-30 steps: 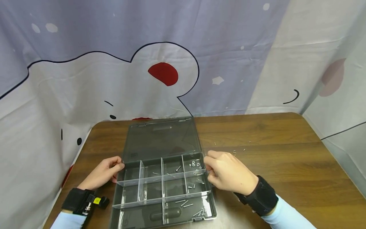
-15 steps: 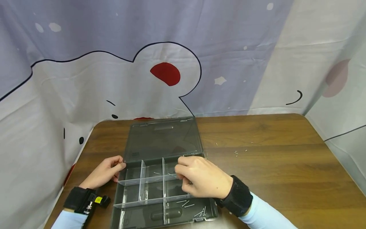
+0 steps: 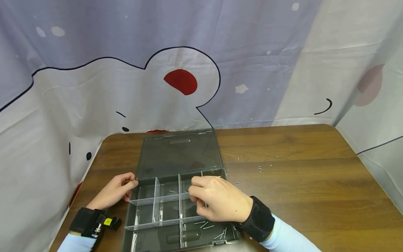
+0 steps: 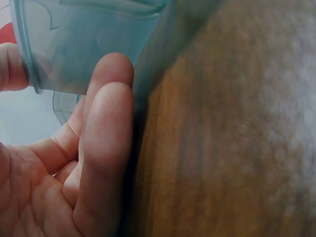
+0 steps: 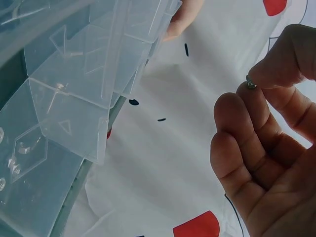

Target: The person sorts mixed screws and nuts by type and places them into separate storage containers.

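A grey see-through compartment box (image 3: 151, 238) lies on the table with its lid folded back. My left hand (image 3: 110, 190) grips its left side near the hinge; in the left wrist view the thumb is at the rim and the fingers (image 4: 108, 128) lie along the outer wall. My right hand (image 3: 220, 199) hovers over the right-hand compartments and hides parts of them. Between its thumb and index finger it pinches a small screw (image 5: 251, 84). Several longer screws (image 3: 207, 226) lie in the front right compartment, and one small screw (image 3: 172, 191) in a back compartment.
Several tiny screws (image 3: 260, 168) are scattered on the wooden table (image 3: 308, 182) right of the box. The flat, open lid (image 3: 181, 152) extends toward the back edge. A patterned curtain (image 3: 252, 63) hangs behind the table.
My right hand has moved left from the box's right edge to above its compartments. In the last half second it has shifted only slightly. The left hand stays on the box.
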`<state>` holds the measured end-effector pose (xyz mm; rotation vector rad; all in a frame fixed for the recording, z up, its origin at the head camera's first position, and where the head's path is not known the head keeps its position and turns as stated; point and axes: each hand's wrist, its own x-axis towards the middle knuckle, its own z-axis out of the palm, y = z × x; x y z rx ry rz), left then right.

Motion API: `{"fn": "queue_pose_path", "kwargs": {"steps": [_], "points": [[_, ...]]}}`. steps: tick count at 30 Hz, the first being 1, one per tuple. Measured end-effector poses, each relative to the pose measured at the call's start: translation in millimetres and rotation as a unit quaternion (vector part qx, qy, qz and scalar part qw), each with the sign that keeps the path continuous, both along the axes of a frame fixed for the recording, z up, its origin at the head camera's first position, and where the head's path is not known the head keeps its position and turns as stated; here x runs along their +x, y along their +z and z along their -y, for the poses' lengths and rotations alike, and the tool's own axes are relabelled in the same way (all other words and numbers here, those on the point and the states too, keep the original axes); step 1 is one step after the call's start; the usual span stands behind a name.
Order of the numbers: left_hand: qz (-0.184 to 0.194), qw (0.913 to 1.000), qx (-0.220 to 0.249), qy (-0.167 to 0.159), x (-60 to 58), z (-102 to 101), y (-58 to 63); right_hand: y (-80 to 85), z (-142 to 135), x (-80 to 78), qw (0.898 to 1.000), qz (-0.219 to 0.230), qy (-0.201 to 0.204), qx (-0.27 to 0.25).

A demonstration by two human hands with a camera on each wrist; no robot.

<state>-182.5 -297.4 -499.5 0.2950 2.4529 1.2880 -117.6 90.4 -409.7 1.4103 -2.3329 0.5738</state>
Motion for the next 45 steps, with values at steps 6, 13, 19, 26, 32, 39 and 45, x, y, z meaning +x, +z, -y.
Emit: {"fn": "queue_pose_path", "kwargs": {"steps": [6,13,19,26,32,39,45], "points": [[-0.002,1.0000,-0.007,0.003,0.1,-2.0,1.4,0.7,-0.1,1.0,1.000,-0.006,0.003,0.003],[-0.001,1.0000,-0.007,0.003,-0.2,-1.5,0.6,1.7,-0.9,1.7,1.000,-0.009,0.004,0.007],[-0.004,1.0000,-0.006,-0.002,0.4,0.4,-1.1,2.5,-4.4,5.0,0.997,0.028,-0.012,0.074],[-0.006,0.9999,-0.008,0.002,0.4,-1.2,1.0,0.2,-7.3,8.3,0.990,0.051,-0.021,0.126],[-0.005,1.0000,-0.007,0.001,0.9,-2.4,2.2,-1.4,-8.4,7.5,0.990,0.051,-0.024,0.128],[-0.002,1.0000,-0.001,-0.002,0.3,-1.4,0.5,-6.5,-21.2,0.5,0.987,0.077,-0.048,0.135],[-0.004,1.0000,-0.002,-0.001,-0.3,-1.2,0.6,-13.9,-53.7,-11.8,0.987,0.073,-0.080,0.119]]}}
